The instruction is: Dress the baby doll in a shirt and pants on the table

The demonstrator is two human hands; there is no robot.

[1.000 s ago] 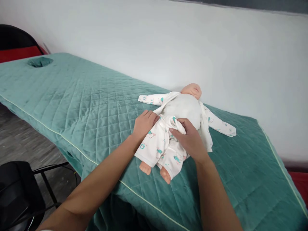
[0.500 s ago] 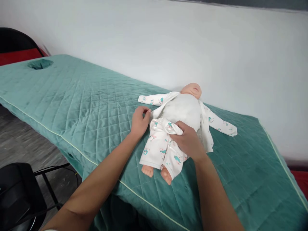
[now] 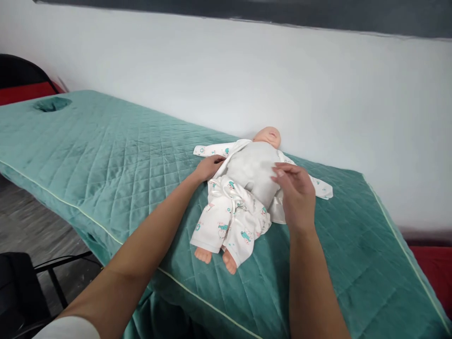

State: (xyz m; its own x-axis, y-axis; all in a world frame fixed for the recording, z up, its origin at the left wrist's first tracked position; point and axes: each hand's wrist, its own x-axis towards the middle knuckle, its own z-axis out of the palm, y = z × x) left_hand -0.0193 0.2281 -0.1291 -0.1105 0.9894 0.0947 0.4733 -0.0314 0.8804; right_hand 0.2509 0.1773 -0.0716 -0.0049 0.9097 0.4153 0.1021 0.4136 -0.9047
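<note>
A soft baby doll [image 3: 254, 169] with a white cloth torso lies face-up near the far edge of the teal quilted table cover [image 3: 106, 155]. Its white animal-print romper [image 3: 229, 221] hangs open at the chest, sleeves spread flat, legs covered.

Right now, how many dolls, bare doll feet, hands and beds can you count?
Dolls: 1, the baby doll
Bare doll feet: 2, one foot and the other foot
Hands: 2, the left hand and the right hand
Beds: 1, the green bed
Total: 6
</note>
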